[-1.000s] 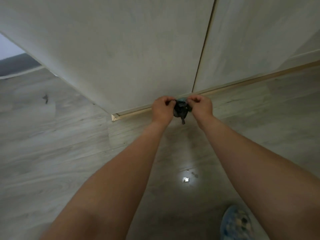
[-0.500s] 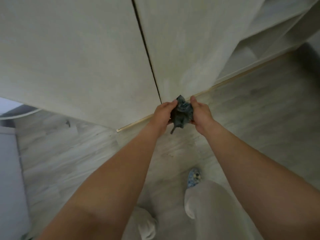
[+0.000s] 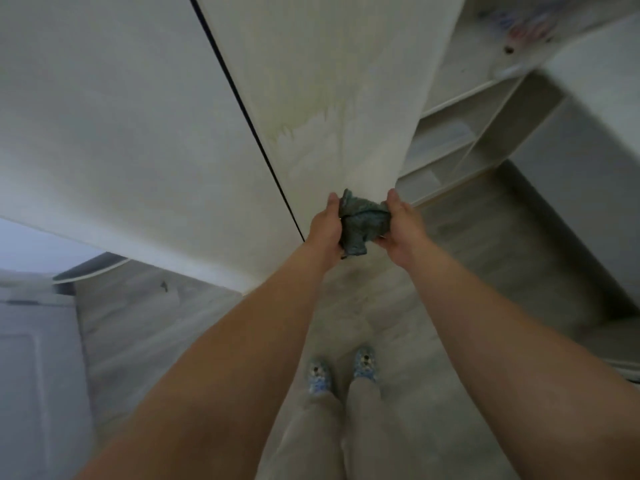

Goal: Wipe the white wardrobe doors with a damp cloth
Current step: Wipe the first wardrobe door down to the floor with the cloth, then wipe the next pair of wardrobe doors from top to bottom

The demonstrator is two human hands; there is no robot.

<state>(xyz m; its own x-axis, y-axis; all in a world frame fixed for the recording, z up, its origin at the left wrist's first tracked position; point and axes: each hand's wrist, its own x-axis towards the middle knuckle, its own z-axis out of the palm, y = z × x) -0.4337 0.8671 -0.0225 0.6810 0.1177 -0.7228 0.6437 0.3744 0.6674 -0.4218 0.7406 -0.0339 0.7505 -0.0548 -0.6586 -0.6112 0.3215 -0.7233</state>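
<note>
A crumpled blue-grey cloth is bunched between both hands in front of the white wardrobe. My left hand grips its left side and my right hand grips its right side. Behind them stand two white wardrobe doors: a wide left door and a right door with a pale damp patch across its lower half. A dark gap runs between the two doors.
Open white shelves show to the right of the doors. A white cabinet stands at the left edge. My feet in blue patterned slippers rest on the grey wood floor.
The view has tilted up and to the right, bringing the open shelves and both feet into sight. The hands have spread the cloth slightly wider and raised it against the right door.
</note>
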